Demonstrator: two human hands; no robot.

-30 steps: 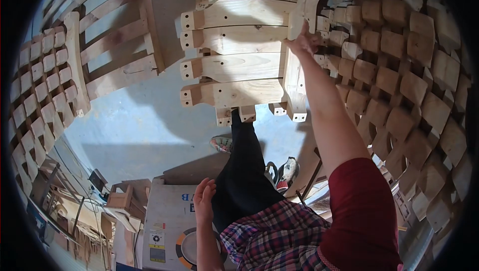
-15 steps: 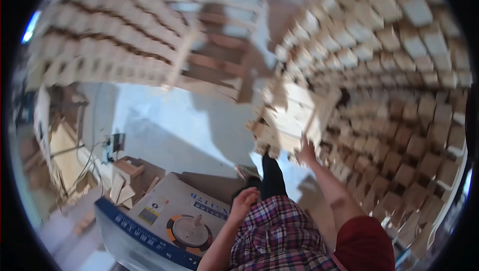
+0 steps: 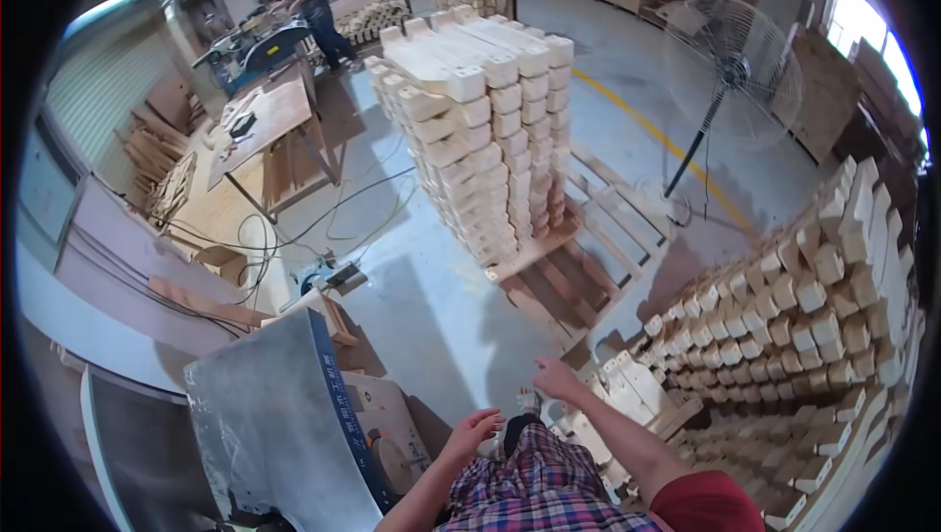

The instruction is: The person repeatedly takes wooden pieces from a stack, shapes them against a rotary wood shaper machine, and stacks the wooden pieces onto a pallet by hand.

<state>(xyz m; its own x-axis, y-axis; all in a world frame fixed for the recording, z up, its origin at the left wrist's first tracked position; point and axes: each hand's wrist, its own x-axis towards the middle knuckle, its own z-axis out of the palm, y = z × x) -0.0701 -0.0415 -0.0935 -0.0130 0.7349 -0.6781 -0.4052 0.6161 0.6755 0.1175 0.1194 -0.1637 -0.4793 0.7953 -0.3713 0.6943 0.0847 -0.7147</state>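
My left hand (image 3: 476, 430) hovers in front of my plaid apron, fingers loosely stretched, with nothing in it. Beside it on the left is a machine (image 3: 284, 414) with a grey metal top and a blue, lettered edge. My right hand (image 3: 559, 379) reaches forward, fingers apart and empty, above the floor. Nearest to it is a low pile of shaped pale wooden pieces (image 3: 632, 387). Farther right rises a large stack of similar wooden pieces (image 3: 774, 316). Ahead, a tall stack of wooden pieces (image 3: 461, 140) stands on a wooden pallet (image 3: 598, 238).
A large standing fan (image 3: 730, 72) is at the right, near a yellow floor line (image 3: 637, 116). Cables (image 3: 260, 258) and a blue tool (image 3: 323, 275) lie on the left. A co-worker (image 3: 312, 13) bends over a machine behind a workbench (image 3: 265, 130).
My view has lifted and turned, showing the wider workshop. My right hand has moved away from the low wooden pile's edge. My left hand's fingers have straightened.
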